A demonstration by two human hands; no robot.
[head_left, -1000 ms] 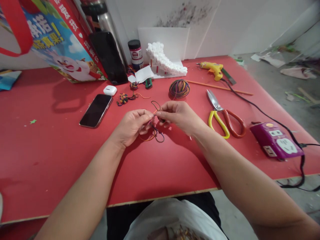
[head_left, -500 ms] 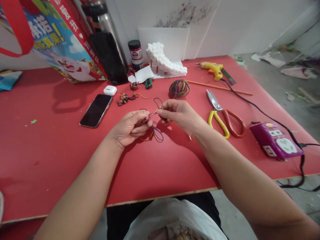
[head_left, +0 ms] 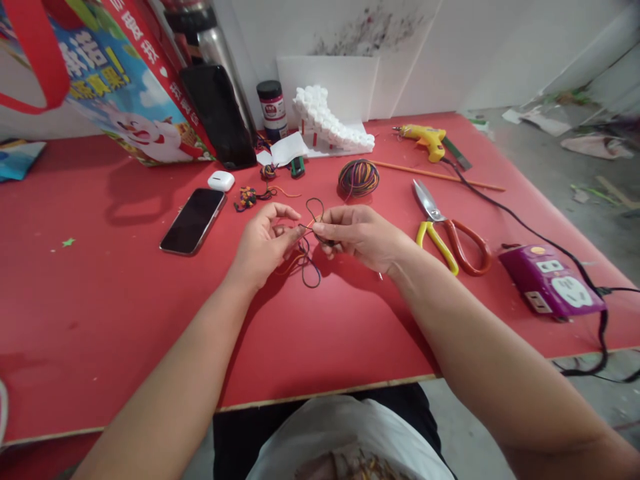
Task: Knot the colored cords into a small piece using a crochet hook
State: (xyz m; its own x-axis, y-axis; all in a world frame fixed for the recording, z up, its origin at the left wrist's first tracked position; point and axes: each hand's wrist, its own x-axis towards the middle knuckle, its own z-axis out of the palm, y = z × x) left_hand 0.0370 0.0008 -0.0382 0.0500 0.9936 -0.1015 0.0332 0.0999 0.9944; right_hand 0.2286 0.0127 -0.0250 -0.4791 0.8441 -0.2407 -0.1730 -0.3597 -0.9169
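Thin multicoloured cord (head_left: 311, 276) stretches between my hands over the red table, with loops hanging below and one standing above the fingers. My left hand (head_left: 270, 243) pinches the cord between thumb and a finger, its index finger raised and curved. Close on its right, my right hand (head_left: 350, 230) is closed on the cord with thumb and index finger; part of the cord is hidden in its fingers. A ball of the same cord (head_left: 359, 178) lies just behind my right hand. Behind my left hand is a small knotted cord piece (head_left: 247, 198).
On the red table (head_left: 165, 347), a phone (head_left: 193, 221) and white earphone case (head_left: 221, 181) lie left. Scissors (head_left: 439, 227), a yellow glue gun (head_left: 424, 139), an orange stick (head_left: 450, 177) and a purple power socket (head_left: 553, 280) are right. A white model (head_left: 330, 123) stands behind.
My left hand has turned and lifted its index finger, while its thumb still pinches the cord. The hanging loop has shifted slightly left and down. My right hand has barely moved.
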